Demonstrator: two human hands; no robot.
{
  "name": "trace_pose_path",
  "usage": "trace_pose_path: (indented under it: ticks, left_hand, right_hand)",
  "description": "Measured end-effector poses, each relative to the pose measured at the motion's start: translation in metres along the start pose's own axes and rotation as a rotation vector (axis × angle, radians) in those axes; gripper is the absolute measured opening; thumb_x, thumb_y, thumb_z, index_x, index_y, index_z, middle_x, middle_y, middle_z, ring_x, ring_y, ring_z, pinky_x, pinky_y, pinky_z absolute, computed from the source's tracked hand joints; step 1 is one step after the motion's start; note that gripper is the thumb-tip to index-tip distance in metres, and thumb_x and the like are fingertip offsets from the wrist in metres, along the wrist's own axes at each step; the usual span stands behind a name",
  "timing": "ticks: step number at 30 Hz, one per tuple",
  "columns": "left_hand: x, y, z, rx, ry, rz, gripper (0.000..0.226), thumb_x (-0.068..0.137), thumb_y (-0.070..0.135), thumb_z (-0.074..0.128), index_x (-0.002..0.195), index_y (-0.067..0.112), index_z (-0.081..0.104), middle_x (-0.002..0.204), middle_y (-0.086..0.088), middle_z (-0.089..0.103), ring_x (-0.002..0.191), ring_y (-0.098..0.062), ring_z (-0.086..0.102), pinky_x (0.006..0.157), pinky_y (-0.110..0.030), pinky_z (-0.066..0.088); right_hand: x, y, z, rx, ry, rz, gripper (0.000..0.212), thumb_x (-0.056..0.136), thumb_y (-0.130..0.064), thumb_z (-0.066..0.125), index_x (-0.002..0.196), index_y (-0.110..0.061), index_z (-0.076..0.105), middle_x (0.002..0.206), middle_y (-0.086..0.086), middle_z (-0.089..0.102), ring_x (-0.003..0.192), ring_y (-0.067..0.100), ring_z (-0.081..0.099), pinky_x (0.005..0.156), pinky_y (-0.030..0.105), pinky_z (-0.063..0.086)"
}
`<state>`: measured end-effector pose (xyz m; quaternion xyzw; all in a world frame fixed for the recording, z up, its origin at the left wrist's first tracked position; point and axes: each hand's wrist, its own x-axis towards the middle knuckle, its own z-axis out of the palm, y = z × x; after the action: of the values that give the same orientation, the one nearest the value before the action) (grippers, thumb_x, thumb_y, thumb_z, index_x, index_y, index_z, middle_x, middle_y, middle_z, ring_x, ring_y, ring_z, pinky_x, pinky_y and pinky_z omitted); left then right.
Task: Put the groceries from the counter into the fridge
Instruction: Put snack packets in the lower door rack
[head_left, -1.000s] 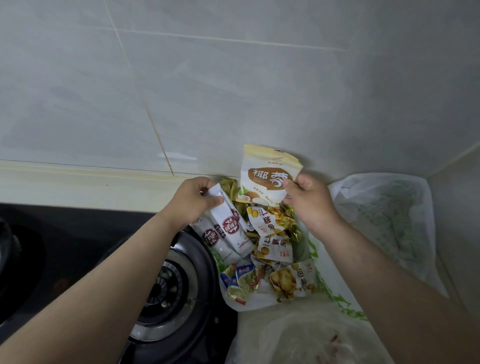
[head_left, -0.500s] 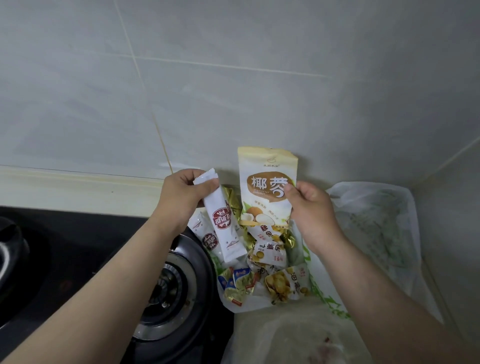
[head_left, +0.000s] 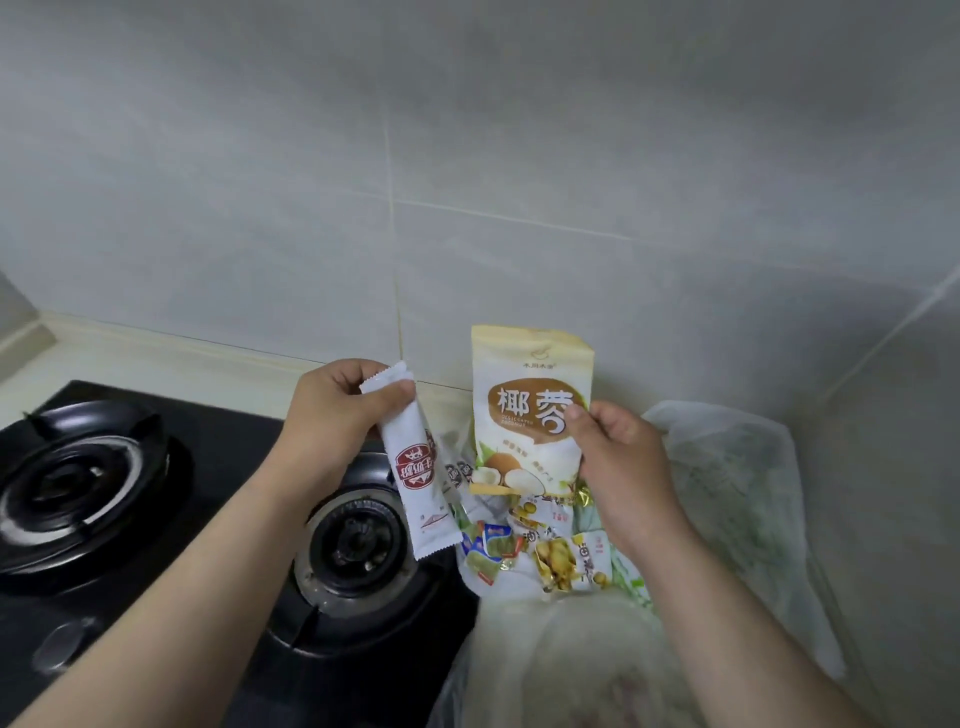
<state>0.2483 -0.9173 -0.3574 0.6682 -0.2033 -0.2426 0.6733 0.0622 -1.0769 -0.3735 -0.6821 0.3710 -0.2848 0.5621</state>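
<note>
My left hand (head_left: 332, 415) pinches the top of a long white stick sachet (head_left: 415, 467) with a red emblem, which hangs down over the stove's edge. My right hand (head_left: 618, 457) grips the right side of an upright cream pouch of desiccated coconut (head_left: 524, 415) with a brown label. Both packets are lifted above a pile of small snack packets (head_left: 540, 545) lying on a white plastic bag (head_left: 727, 493) on the counter. More white sachets (head_left: 454, 470) lie between the two held packets.
A black gas stove (head_left: 171, 519) with two burners fills the left side. A grey tiled wall (head_left: 467, 182) stands right behind the counter, and a side wall closes in at the right. Another translucent bag (head_left: 587, 665) lies at the bottom.
Both hands have lifted their packets up off the pile. The view has swung left, showing more of the stove.
</note>
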Motion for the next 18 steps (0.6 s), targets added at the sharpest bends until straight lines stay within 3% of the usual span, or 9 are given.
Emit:
trace_pose_path:
  ticks: [3,8,11,13,16,18]
  left_hand:
    - [-0.034,0.011,-0.020,0.013,0.071,0.035,0.008,0.084,0.004,0.072,0.081,0.000,0.066,0.075,-0.015,0.071,0.064,-0.026,0.070,0.056,-0.031,0.057]
    - [-0.098,0.026,-0.049,0.043,0.203,0.077,0.007,0.083,0.006,0.073,0.081,0.002,0.069,0.076,-0.016,0.071,0.065,-0.024,0.068,0.058,-0.030,0.057]
    - [-0.137,0.034,-0.060,0.077,0.279,0.105,0.012,0.083,0.007,0.073,0.085,-0.004,0.069,0.077,-0.016,0.071,0.063,-0.020,0.068,0.056,-0.025,0.055]
    - [-0.160,0.039,-0.067,0.093,0.335,0.110,0.012,0.083,0.010,0.074,0.085,-0.001,0.070,0.080,-0.015,0.072,0.068,-0.023,0.070,0.061,-0.030,0.057]
    - [-0.196,0.045,-0.075,0.114,0.431,0.114,0.011,0.082,0.014,0.076,0.085,0.004,0.071,0.081,-0.013,0.073,0.072,-0.025,0.071,0.065,-0.036,0.059]
    - [-0.221,0.047,-0.078,0.092,0.484,0.113,0.011,0.081,0.013,0.076,0.083,0.004,0.071,0.077,-0.011,0.072,0.069,-0.025,0.070,0.060,-0.033,0.056]
  right_hand:
    - [-0.029,-0.011,0.005,0.051,-0.044,-0.019,0.022,0.097,-0.026,0.059,0.085,-0.011,0.071,0.087,0.015,0.074,0.080,0.038,0.069,0.072,0.051,0.056]
    - [-0.067,-0.027,0.020,0.109,-0.162,-0.034,0.021,0.096,-0.024,0.060,0.085,-0.009,0.070,0.087,0.020,0.072,0.074,0.028,0.064,0.071,0.058,0.055]
    - [-0.087,-0.039,0.025,0.132,-0.255,-0.063,0.022,0.097,-0.023,0.060,0.084,-0.008,0.070,0.086,0.016,0.074,0.073,0.026,0.067,0.067,0.045,0.055]
    - [-0.101,-0.046,0.026,0.140,-0.316,-0.085,0.023,0.097,-0.024,0.060,0.081,-0.013,0.071,0.083,0.009,0.075,0.073,0.024,0.068,0.066,0.042,0.055]
    - [-0.122,-0.054,0.024,0.142,-0.390,-0.112,0.025,0.097,-0.026,0.060,0.080,-0.011,0.070,0.080,0.009,0.075,0.073,0.027,0.070,0.063,0.043,0.056]
    - [-0.133,-0.055,0.025,0.149,-0.448,-0.123,0.026,0.097,-0.028,0.060,0.083,-0.008,0.069,0.084,0.014,0.074,0.082,0.039,0.069,0.071,0.055,0.057]
